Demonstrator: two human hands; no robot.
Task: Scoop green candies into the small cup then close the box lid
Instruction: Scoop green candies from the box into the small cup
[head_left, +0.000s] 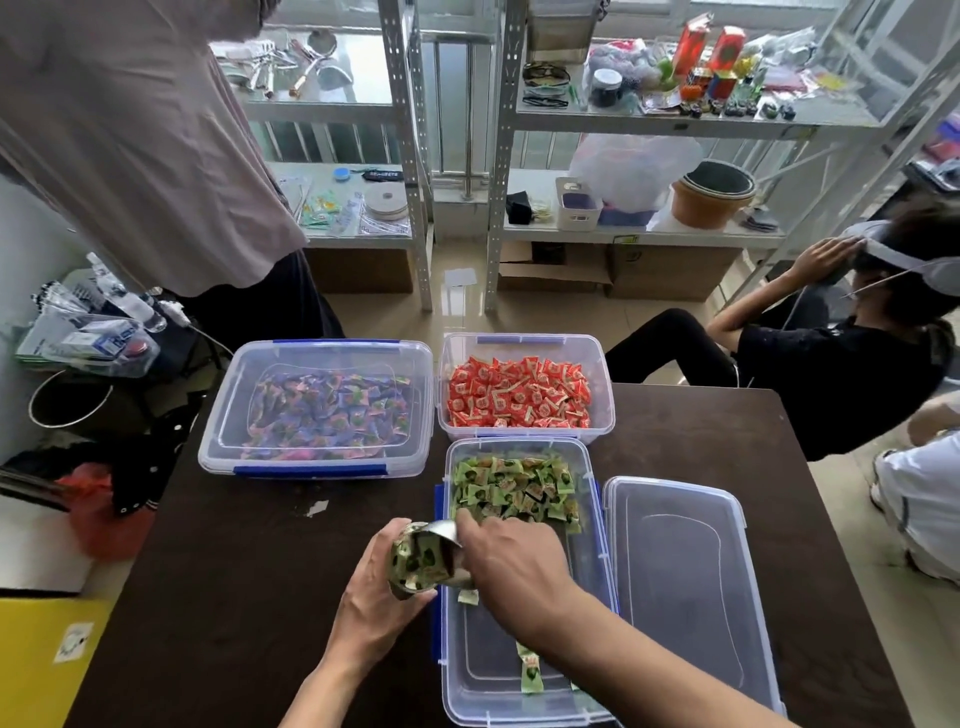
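An open clear box (592, 525) with blue clips holds green candies (514, 488) heaped at its far end; a few lie loose near the front. My left hand (376, 592) grips a small clear cup (415, 564), tilted and full of green candies, at the box's left rim. My right hand (511, 558) holds a metal scoop (441, 532) whose bowl rests against the cup's mouth. The box's clear lid (680, 587) lies flat on the table to the right of the box.
On the dark table (249, 571) stand a lidded box of purple candies (317, 410) and an open box of red candies (519, 395). A standing person (145, 135) is at the far left, a seated person (831, 374) at the right. Metal shelves stand behind.
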